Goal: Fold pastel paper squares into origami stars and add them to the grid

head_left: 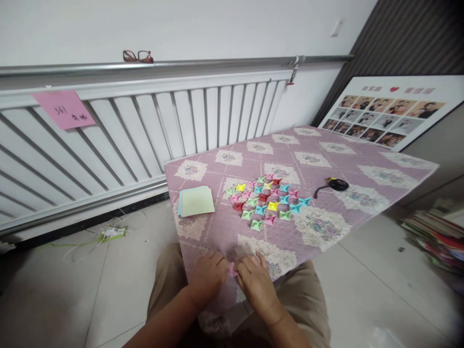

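Note:
A small pink piece of folded paper (232, 269) sits between my two hands at the near edge of the table. My left hand (210, 271) has its fingers curled against the paper's left side. On the right side, my right hand (253, 276) pinches the same piece, its index finger slightly raised. Beyond them, several folded paper shapes (273, 206) in green, pink, blue, yellow and red lie in slanting rows. A stack of square paper sheets (197, 202), pale green on top, rests at the table's left.
A black object with a short strap (338, 184) lies right of the folded shapes. The patterned tablecloth (311, 159) reaches a radiator (203, 116) behind. A photo board (384, 113) leans at the back right. A power strip (113, 234) lies on the floor at left.

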A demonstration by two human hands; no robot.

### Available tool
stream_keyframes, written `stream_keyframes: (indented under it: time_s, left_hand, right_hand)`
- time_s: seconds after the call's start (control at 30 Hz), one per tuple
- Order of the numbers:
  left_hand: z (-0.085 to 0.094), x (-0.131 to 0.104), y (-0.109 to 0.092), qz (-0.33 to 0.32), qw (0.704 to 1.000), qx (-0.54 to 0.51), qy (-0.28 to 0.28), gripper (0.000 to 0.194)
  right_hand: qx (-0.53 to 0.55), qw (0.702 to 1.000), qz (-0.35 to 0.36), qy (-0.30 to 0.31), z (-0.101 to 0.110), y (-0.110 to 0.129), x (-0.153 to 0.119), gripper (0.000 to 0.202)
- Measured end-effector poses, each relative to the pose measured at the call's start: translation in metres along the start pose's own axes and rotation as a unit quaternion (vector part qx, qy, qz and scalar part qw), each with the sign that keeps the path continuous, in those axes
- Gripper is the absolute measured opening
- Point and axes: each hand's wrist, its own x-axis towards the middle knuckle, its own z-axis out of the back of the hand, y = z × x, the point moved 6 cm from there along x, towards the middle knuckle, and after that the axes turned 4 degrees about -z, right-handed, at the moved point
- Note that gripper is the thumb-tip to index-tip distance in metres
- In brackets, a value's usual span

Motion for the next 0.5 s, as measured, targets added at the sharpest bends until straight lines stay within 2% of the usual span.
stream_keyframes:
  time_s: [0.1, 0.2, 0.33, 0.5]
  left_hand:
    - [-0.009, -0.004, -0.005, -0.045, 0.997, 0.052, -0.019, 0.018]
    - [-0.021, -0.012, -0.007, -0.059, 0.996, 0.067, -0.009, 0.015]
    - [-0.031, -0.02, -0.007, -0.039, 0.997, 0.062, -0.008, 0.014]
    - [-0.029, -0.027, -0.006, -0.001, 0.999, 0.013, -0.046, 0.009]
  right_hand:
    - [-0.029, 0.999, 0.027, -0.025, -0.006, 0.001, -0.008, 0.013]
    - [-0.034, 0.999, 0.031, -0.027, -0.017, 0.0, -0.02, 0.012]
    - [-0.006, 1.0, 0.013, -0.009, -0.029, -0.006, -0.029, 0.01]
    - [0.057, 0.997, -0.023, 0.046, -0.031, -0.014, -0.032, 0.018]
